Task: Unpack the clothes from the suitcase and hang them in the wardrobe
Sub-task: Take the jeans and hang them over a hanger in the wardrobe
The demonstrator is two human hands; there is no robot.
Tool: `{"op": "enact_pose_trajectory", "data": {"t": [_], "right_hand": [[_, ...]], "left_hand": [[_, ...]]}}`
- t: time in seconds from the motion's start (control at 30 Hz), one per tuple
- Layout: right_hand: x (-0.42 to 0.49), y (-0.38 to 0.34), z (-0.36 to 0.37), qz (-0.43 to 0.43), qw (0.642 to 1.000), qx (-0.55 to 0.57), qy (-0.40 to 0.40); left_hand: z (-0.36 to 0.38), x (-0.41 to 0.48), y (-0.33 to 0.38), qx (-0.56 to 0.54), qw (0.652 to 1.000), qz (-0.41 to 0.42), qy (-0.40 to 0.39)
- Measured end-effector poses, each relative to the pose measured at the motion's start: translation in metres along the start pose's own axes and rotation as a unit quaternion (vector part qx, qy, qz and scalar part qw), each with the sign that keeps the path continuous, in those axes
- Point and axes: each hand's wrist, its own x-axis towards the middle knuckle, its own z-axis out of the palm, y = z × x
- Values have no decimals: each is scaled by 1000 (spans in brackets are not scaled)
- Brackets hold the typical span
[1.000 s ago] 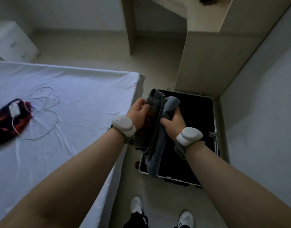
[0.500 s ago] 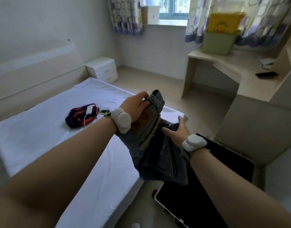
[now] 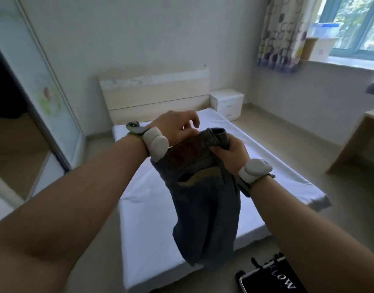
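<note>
A pair of dark blue jeans (image 3: 205,210) hangs in the air above the bed, waistband up, legs drooping down. My right hand (image 3: 231,151) grips the right side of the waistband with curled fingers. My left hand (image 3: 177,127) is at the left side of the waistband, thumb side against the denim, its outer fingers lifted and loosely curled. The black suitcase (image 3: 270,280) lies open on the floor at the bottom right, only a corner showing. The wardrobe (image 3: 31,85) with a sliding mirrored door stands at the far left, its dark opening at the frame edge.
A white bed (image 3: 148,204) with a light wood headboard (image 3: 154,96) fills the middle. A white nightstand (image 3: 227,103) sits beside it. A desk (image 3: 359,142) stands at the right under a curtained window (image 3: 355,26). Bare floor runs between bed and wardrobe.
My view has swung left from the suitcase toward the headboard and wardrobe. The jeans have come up and out of the suitcase, and my right hand has moved up to the waistband.
</note>
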Motion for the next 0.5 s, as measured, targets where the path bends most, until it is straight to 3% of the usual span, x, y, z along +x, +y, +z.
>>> {"op": "enact_pose_trajectory", "data": {"t": [0.1, 0.17, 0.3, 0.5], "right_hand": [[6, -16, 36, 11, 999, 46, -14], [13, -34, 66, -5, 997, 57, -47], [26, -79, 147, -57, 991, 90, -76], [23, -128, 270, -167, 982, 67, 58]], "left_hand": [[-18, -35, -37, -48, 991, -74, -96], [-23, -60, -61, -44, 989, -86, -116], [-55, -110, -118, -5, 990, -137, -19], [-121, -173, -198, 41, 981, -178, 60]]}}
